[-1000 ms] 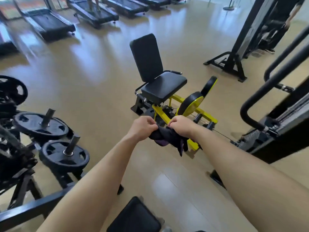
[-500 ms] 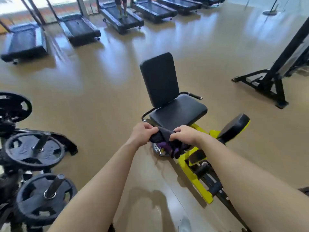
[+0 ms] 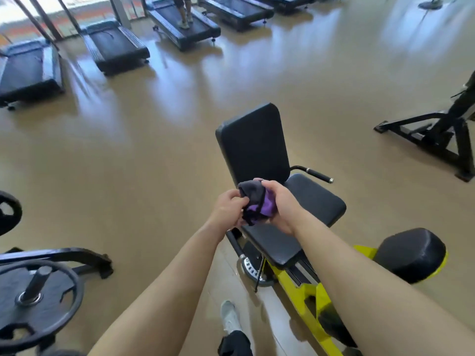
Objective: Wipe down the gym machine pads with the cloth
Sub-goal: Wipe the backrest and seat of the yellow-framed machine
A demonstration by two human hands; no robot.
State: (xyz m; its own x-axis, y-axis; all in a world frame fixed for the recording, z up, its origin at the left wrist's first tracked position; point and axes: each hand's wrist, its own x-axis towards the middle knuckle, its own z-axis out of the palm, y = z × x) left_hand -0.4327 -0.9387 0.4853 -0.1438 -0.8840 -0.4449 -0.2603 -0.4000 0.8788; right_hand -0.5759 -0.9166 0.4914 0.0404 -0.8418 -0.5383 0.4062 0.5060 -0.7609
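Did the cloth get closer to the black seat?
Yes. The cloth, bunched in both hands, has moved up and forward, now over the seat pad by the backrest.

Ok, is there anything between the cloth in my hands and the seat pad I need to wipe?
Nothing visible. The cloth, bunched between the left hand and right hand, is held just above the seat pad, and the backrest pad behind it is also bare. The side handle lies off to the right.

Row of black treadmills (image 3: 115,46) along the far windows, someone's legs (image 3: 183,11) on one; weight plates (image 3: 38,299) racked on pegs at the near left, black frame base (image 3: 437,140) off right, glossy tan floor (image 3: 154,150) between
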